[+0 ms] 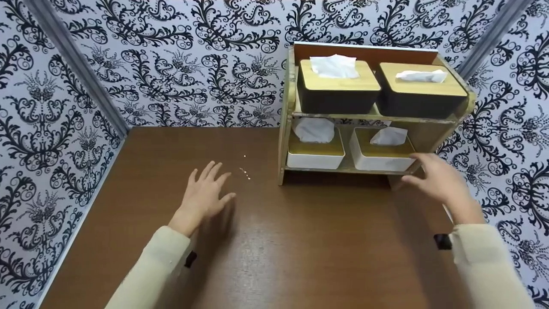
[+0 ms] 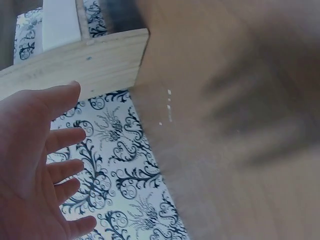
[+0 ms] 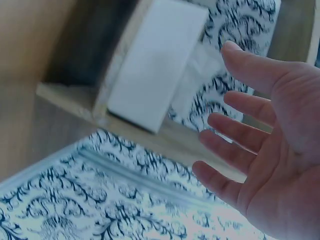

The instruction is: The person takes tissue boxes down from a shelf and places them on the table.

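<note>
My left hand [image 1: 201, 195] hovers over the table, fingers spread and holding nothing; in the left wrist view its fingers [image 2: 67, 170] lie apart. My right hand [image 1: 444, 182] reaches toward the lower right corner of a wooden shelf [image 1: 281, 141]. Nearest to it is a white tissue box [image 1: 381, 163] with a wood lid and a tissue sticking up. In the right wrist view the white box [image 3: 157, 65] stands beyond the loosely spread fingers, with nothing in the palm. A second white tissue box [image 1: 315, 162] shares the lower shelf.
Two dark tissue boxes with wood lids, one left [image 1: 339, 101] and one right [image 1: 422, 103], fill the upper shelf. Small white specks [image 1: 245, 171] mark the brown table [image 1: 266, 240]. Patterned walls [image 1: 193, 64] enclose the back and sides.
</note>
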`<state>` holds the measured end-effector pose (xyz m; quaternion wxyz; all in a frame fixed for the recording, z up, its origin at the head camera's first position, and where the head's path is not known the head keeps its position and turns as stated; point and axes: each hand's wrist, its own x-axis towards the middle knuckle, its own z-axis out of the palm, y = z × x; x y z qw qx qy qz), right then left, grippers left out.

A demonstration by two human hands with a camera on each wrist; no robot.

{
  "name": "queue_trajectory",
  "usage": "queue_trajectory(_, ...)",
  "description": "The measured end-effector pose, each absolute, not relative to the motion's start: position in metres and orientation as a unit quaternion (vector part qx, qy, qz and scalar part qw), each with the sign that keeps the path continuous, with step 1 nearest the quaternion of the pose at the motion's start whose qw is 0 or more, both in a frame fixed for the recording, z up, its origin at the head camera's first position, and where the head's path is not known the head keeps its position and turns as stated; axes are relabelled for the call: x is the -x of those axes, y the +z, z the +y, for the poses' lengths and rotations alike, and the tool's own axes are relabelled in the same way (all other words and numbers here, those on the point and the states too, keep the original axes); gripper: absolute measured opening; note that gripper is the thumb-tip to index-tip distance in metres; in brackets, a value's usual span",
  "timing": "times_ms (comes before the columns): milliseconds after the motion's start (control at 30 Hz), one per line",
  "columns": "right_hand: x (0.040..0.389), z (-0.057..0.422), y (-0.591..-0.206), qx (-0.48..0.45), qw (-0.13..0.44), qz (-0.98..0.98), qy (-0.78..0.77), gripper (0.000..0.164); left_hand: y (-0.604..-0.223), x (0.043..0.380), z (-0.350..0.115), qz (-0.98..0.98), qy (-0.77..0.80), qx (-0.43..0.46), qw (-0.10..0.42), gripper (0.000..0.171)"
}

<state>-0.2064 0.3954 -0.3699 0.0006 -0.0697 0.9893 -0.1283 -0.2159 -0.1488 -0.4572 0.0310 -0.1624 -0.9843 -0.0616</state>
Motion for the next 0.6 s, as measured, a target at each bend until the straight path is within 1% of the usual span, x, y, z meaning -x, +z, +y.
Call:
queue_trajectory(133,0.211,0.414,-0.349,0.030,0.035,0.989,-0.142,0.086,-0.454,0.219,-0.142,-0.982,-0.065,0.175,0.038,0.062)
queue_trajectory(233,0.216,0.427,-0.331,-0.008,0.039,0.988,-0.152,0.099,-0.455,0.219,-0.138,-0.981,-0.063,0.179,0.045,0.060)
queue_trajectory(367,0.225,0.440,-0.311,-0.065,-0.006,0.985,-0.160,0.120,-0.456,0.220,-0.133,-0.980,-0.058,0.181,0.052,0.059)
queue_trajectory(433,0.231,0.442,-0.304,-0.084,-0.036,0.981,-0.169,0.124,-0.456,0.220,-0.133,-0.980,-0.056,0.182,0.053,0.059)
queue_trajectory(533,0.239,0.443,-0.296,-0.096,-0.069,0.976,-0.184,0.122,-0.456,0.221,-0.133,-0.980,-0.055,0.183,0.056,0.060)
queue_trajectory(600,0.243,0.444,-0.293,-0.093,-0.078,0.972,-0.199,0.119,-0.455,0.223,-0.132,-0.980,-0.055,0.182,0.061,0.060)
